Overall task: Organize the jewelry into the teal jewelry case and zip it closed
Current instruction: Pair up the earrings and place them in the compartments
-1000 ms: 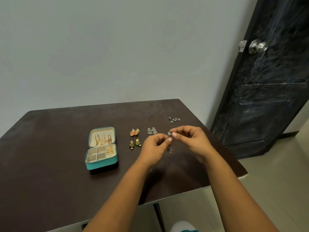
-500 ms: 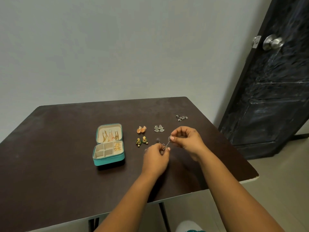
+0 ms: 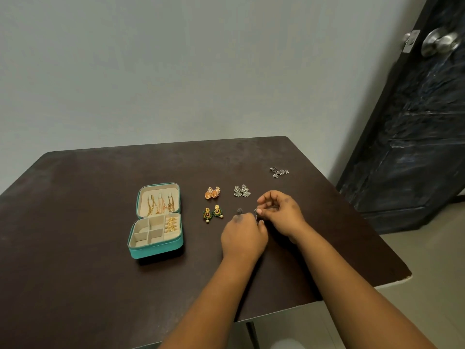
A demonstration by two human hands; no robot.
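partly done: teal jewelry case (image 3: 156,244) open at table's (image 3: 75,285) left, gold chains (image 3: 161,204) and gold earrings (image 3: 171,224) inside. left hand (image 3: 244,236) and right hand (image 3: 281,215) pinching a silver earring (image 3: 255,214). four pairs loose, zipping left.

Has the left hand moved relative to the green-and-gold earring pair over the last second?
Yes. The left hand has dropped toward the table's near edge, judged against the green-and-gold earrings.

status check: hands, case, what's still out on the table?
Both hands, left and right, pinching one small silver piece. Teal jewelry case open, unzipped, gold pieces inside. Four earring pairs loose on the table. Nothing blocking the case.
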